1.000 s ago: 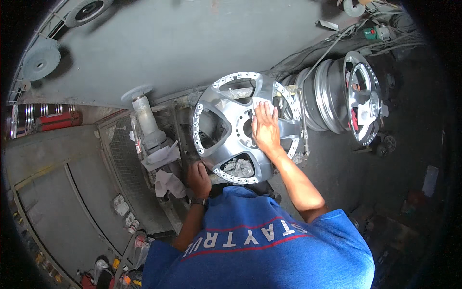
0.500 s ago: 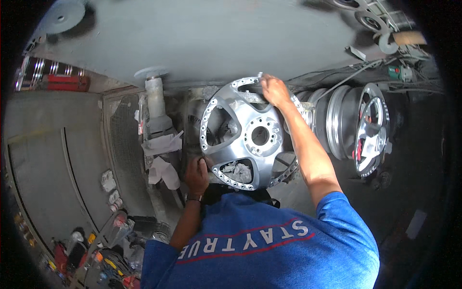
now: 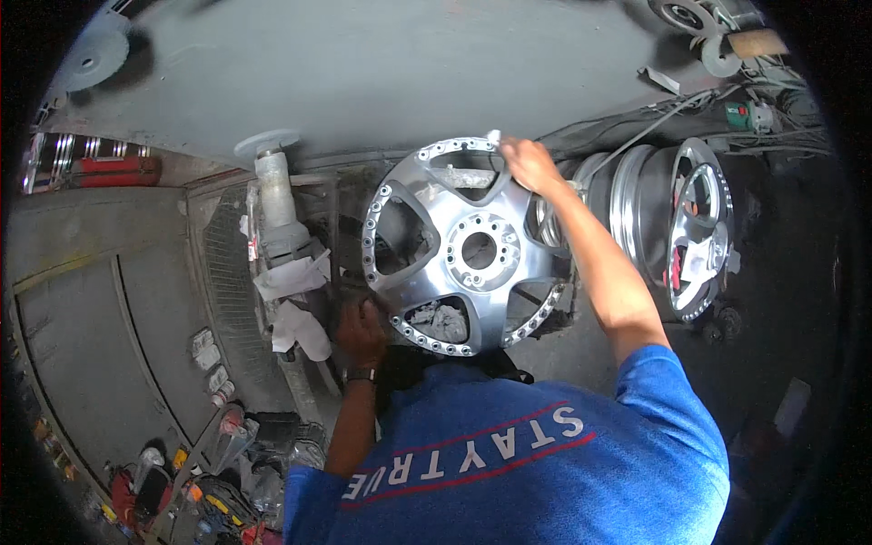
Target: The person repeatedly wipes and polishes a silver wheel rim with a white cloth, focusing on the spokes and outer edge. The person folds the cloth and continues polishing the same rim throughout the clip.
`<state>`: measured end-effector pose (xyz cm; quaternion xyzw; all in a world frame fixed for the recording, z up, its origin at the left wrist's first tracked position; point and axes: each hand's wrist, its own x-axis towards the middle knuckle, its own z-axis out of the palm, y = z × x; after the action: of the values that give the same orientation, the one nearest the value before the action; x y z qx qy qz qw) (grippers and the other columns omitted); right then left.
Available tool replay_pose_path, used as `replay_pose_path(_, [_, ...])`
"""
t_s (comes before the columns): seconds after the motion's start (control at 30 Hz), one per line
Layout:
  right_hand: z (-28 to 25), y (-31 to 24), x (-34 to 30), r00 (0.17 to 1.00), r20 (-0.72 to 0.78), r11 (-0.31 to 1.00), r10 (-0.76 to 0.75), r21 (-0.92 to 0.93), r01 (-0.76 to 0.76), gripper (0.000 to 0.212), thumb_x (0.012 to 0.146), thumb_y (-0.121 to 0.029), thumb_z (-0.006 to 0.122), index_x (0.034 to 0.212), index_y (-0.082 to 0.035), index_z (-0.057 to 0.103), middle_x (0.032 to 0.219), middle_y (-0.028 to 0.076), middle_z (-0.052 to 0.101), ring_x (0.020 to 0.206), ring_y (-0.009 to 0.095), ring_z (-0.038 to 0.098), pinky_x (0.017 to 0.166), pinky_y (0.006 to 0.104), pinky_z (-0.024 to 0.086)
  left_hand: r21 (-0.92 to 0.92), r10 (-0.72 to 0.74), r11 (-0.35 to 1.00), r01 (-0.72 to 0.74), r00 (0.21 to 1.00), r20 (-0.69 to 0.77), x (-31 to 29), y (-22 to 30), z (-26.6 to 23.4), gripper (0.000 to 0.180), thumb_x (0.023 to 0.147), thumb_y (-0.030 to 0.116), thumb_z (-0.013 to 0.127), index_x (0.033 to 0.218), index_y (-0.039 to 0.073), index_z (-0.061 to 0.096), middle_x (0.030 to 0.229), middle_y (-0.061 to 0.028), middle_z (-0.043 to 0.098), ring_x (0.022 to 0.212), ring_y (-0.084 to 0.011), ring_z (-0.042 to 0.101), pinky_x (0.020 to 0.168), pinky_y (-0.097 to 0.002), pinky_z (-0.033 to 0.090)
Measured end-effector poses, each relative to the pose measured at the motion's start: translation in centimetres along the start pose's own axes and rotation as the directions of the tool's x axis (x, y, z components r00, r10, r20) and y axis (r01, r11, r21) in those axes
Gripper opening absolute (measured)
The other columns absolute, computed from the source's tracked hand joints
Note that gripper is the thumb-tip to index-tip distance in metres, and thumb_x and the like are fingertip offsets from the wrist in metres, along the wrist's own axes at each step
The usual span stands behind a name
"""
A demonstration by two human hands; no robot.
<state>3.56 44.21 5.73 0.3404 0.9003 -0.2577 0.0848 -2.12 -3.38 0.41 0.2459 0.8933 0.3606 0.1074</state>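
A silver alloy wheel centre (image 3: 477,292) with wide spokes and a drilled outer rim stands before me, its face toward me. My right hand (image 3: 531,168) is closed at the wheel's upper right edge, its fingers pinching a small white piece (image 3: 493,136), perhaps paper or cloth, against the rim. Low on the left, my left hand (image 3: 361,331) is beside the wheel's lower edge. Its fingers lie in shadow, so I cannot tell whether they touch the wheel. Whitish crumpled material (image 3: 447,322) shows through a lower opening.
Right of the wheel are more wheel barrels (image 3: 627,213) and another silver wheel face (image 3: 699,241). A post with a disc-shaped top (image 3: 277,191) and hanging pale sheets (image 3: 300,331) stands at left. A green power tool (image 3: 745,115) and cables lie at the far right. Assorted clutter (image 3: 209,481) is at lower left.
My view has shifted slightly, moving the scene to the left. Relative to the wheel, my right hand has slid rightward along the upper rim. My left hand has dropped a little into shadow.
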Motion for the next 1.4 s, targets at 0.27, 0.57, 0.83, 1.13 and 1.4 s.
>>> replay_pose_path(0.27, [0.8,2.8,-4.6,0.953,-0.161,0.965,0.256,0.099,-0.242,0.040,0.108,-0.033,0.044,0.118,-0.004,0.069,0.113,0.031,0.072,0.116,0.053,0.065,0.101,0.0592,0.050,-0.013,0.067,0.998,-0.067,0.998,-0.009,-0.1,0.3,-0.6,0.027,0.108,0.025,0.057,0.111,0.001,0.070,0.100,-0.0213,0.069,0.089,-0.0451,0.068,0.075,-0.0513,0.053])
replay_pose_path(0.57, [0.7,3.6,-3.9,0.990,-0.135,0.989,0.052,0.147,-0.032,0.055,0.111,-0.043,0.042,0.139,-0.002,0.065,0.128,0.030,0.071,0.125,0.050,0.065,0.109,0.0527,0.050,0.086,0.059,0.995,-0.051,0.993,-0.097,-0.6,-1.1,0.9,0.025,0.108,0.025,0.056,0.111,0.004,0.069,0.103,-0.0211,0.071,0.092,-0.0440,0.070,0.077,-0.0519,0.056])
replay_pose_path(0.83, [0.4,1.9,-5.5,0.978,-0.184,0.989,0.094,0.132,-0.070,0.044,0.110,-0.034,0.044,0.136,-0.007,0.066,0.122,0.033,0.069,0.117,0.054,0.064,0.101,0.0564,0.051,0.031,0.007,0.999,-0.005,0.997,-0.071,-0.3,-0.5,0.5,0.024,0.107,0.025,0.057,0.112,0.005,0.070,0.102,-0.0211,0.071,0.095,-0.0446,0.070,0.079,-0.0519,0.056])
replay_pose_path(1.13, [4.9,0.3,-13.8,0.798,-0.137,0.799,-0.587,-0.258,0.544,0.046,0.106,-0.012,0.055,0.149,0.007,0.056,0.156,0.028,0.054,0.154,0.041,0.042,0.130,0.0547,0.027,-0.003,0.062,0.998,-0.064,0.978,-0.199,-0.7,-0.4,1.0,0.022,0.107,0.024,0.058,0.109,0.004,0.068,0.098,-0.0207,0.068,0.090,-0.0436,0.068,0.077,-0.0493,0.055])
replay_pose_path(1.4, [3.1,1.9,-7.5,0.926,-0.285,0.964,-0.248,0.021,0.265,0.048,0.110,-0.023,0.048,0.147,0.006,0.057,0.151,0.031,0.057,0.147,0.047,0.049,0.127,0.0537,0.032,0.039,0.071,0.997,-0.062,0.957,-0.281,-0.2,0.0,1.4,0.019,0.105,0.019,0.061,0.106,0.002,0.069,0.096,-0.0201,0.069,0.087,-0.0427,0.068,0.076,-0.0494,0.054])
